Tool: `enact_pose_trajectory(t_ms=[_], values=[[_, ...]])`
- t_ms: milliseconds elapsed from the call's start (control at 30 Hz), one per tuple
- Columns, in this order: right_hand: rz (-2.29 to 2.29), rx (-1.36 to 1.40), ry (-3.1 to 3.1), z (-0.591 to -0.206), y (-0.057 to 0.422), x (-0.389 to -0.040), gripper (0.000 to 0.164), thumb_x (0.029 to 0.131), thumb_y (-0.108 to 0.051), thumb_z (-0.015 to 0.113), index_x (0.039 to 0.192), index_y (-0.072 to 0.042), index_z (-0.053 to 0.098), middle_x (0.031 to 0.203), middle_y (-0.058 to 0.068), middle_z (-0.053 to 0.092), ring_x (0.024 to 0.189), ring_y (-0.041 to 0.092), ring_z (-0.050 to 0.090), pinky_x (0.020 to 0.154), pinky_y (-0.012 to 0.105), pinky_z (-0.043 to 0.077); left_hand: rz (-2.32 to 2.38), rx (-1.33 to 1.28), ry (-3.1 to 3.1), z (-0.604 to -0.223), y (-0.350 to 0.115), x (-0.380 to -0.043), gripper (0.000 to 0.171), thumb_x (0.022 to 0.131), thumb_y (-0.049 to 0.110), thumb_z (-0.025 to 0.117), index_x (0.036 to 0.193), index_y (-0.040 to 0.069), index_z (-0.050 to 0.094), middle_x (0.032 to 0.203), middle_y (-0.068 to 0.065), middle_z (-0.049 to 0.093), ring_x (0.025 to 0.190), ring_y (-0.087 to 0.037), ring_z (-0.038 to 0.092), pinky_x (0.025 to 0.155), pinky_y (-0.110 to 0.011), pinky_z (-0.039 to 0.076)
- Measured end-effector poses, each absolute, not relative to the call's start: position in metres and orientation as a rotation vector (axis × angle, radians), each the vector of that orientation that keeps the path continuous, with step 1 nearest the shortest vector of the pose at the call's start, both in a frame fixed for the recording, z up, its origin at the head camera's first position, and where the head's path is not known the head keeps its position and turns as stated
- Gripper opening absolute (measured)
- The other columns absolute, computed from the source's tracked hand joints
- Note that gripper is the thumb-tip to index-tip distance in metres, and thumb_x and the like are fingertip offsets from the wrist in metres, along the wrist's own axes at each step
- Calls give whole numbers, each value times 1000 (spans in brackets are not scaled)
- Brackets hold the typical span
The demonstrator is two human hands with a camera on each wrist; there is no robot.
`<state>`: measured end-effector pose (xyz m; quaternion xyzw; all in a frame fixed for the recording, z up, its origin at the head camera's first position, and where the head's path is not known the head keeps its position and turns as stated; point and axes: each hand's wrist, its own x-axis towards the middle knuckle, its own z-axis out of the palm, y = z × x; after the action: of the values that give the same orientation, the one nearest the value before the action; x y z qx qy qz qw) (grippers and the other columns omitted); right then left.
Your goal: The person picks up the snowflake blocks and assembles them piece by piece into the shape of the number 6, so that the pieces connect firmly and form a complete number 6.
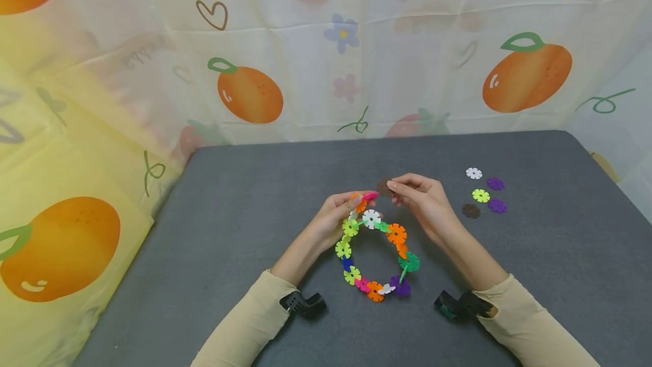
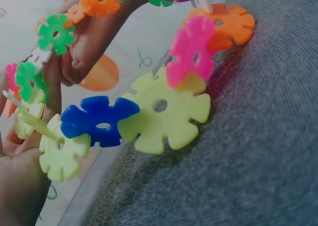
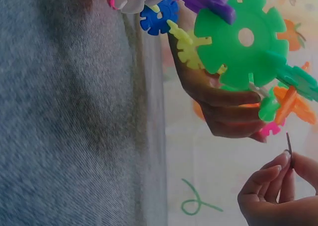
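Observation:
A ring of linked snowflake discs (image 1: 396, 234), notched flat plastic pieces in several colours, hangs from my left hand (image 1: 328, 221). That hand grips the ring's upper left, where a pink disc (image 1: 370, 196) and an orange disc (image 1: 361, 206) stick out. Between thumb and fingers, my right hand (image 1: 423, 201) pinches a single brown disc (image 1: 384, 187), close to the pink one. The right wrist view shows this brown disc (image 3: 288, 142) edge-on, upright above the fingertips. In the left wrist view, a yellow-green disc (image 2: 159, 129) and a blue disc (image 2: 99, 114) of the ring are nearest.
Several loose discs lie on the grey table (image 1: 244, 214) to the right: a white one (image 1: 474, 173), a yellow-green one (image 1: 480, 196), a brown one (image 1: 471, 210) and two purple ones (image 1: 496, 183). A printed cloth (image 1: 305, 61) hangs behind the table.

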<state>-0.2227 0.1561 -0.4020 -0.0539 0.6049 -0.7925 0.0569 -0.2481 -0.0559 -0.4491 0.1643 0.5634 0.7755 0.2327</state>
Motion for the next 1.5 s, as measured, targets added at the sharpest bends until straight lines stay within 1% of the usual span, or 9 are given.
enact_pose_trajectory(t_ms=[300, 500, 633, 733, 967, 1200, 1333, 1433, 1500], values=[[-2310, -183, 2119, -402, 155, -221, 7, 91, -16, 70, 86, -14, 75, 78, -6, 70, 67, 13, 62, 67, 22, 55, 2095, 455, 1626, -448, -55, -248, 50, 98, 29, 60, 129, -10, 55, 101, 1, 72, 94, -11, 55, 69, -19, 51], [-2278, -131, 2184, -405, 154, -222, 9, 91, -17, 70, 86, -12, 74, 75, -5, 69, 65, 11, 61, 66, 23, 55, 2069, 413, 1671, -447, -53, -249, 39, 100, 19, 56, 128, -8, 58, 98, 2, 70, 86, -11, 55, 69, -20, 51], [-2238, -107, 2215, -407, 153, -224, 14, 91, -18, 69, 91, -4, 73, 75, -8, 69, 65, 11, 61, 68, 24, 56, 2063, 372, 1665, -448, -51, -248, 37, 99, 17, 57, 127, -8, 59, 95, 4, 70, 83, -10, 56, 67, -20, 51], [-2205, -96, 2217, -410, 153, -225, 16, 91, -18, 69, 94, -2, 72, 78, -8, 69, 67, 11, 63, 72, 26, 57, 2071, 345, 1678, -449, -51, -248, 36, 99, 16, 57, 127, -7, 60, 97, 3, 70, 85, -9, 57, 67, -20, 51], [-2197, -60, 2197, -418, 150, -225, 11, 91, -18, 70, 93, -8, 72, 82, -9, 68, 73, 14, 65, 80, 35, 58, 2051, 236, 1741, -452, -49, -248, 36, 98, 21, 59, 125, -2, 63, 95, 5, 68, 83, -11, 53, 70, -21, 46], [-2201, -17, 2123, -425, 150, -228, 7, 92, -18, 69, 85, -16, 71, 78, -9, 67, 72, 12, 64, 78, 28, 56, 2001, 169, 1818, -454, -49, -248, 37, 97, 24, 61, 119, -6, 66, 88, 5, 62, 82, -11, 48, 74, -24, 42], [-2231, -19, 2088, -429, 149, -228, 10, 92, -17, 69, 82, -17, 71, 76, -9, 67, 71, 12, 63, 76, 27, 56, 1990, 153, 1870, -455, -48, -248, 36, 95, 24, 65, 117, -4, 68, 91, 5, 65, 85, -10, 51, 75, -23, 44], [-2234, -20, 2078, -431, 149, -229, 11, 91, -15, 69, 81, -16, 70, 75, -8, 66, 70, 12, 63, 76, 28, 56, 1980, 152, 1897, -455, -47, -247, 36, 94, 24, 66, 116, -4, 69, 100, 3, 69, 93, -9, 56, 81, -23, 48], [-2225, -30, 2072, -433, 149, -230, 11, 92, -14, 69, 81, -16, 70, 75, -9, 66, 70, 12, 63, 76, 28, 57, 1972, 152, 1916, -456, -47, -247, 34, 94, 23, 66, 116, -3, 69, 104, 0, 70, 94, -9, 57, 82, -22, 49]])
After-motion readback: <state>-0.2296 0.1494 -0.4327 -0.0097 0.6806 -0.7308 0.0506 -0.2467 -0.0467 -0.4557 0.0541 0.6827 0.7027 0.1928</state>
